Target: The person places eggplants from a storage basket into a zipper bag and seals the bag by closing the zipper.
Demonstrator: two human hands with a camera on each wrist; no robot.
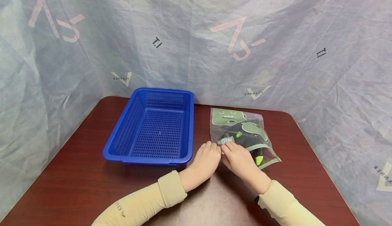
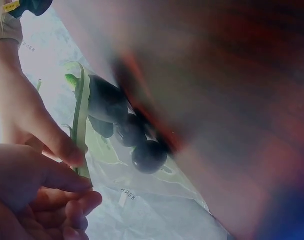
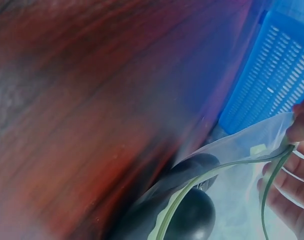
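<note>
A clear zip bag with green printed shapes lies at the right of the table. Inside it are dark, glossy, rounded things, some with bright green ends, resembling eggplants. My left hand pinches the near left corner of the bag between thumb and fingers. Close beside it, my right hand grips the bag's green-edged mouth, its thumb against the strip in the left wrist view. To the right of the hands, the two edges of the mouth stand apart. Some fingertips are hidden in the head view.
A blue perforated basket stands left of the bag, with nothing visible in it. The dark red wooden table reaches back to a printed grey cloth hanging behind and at both sides.
</note>
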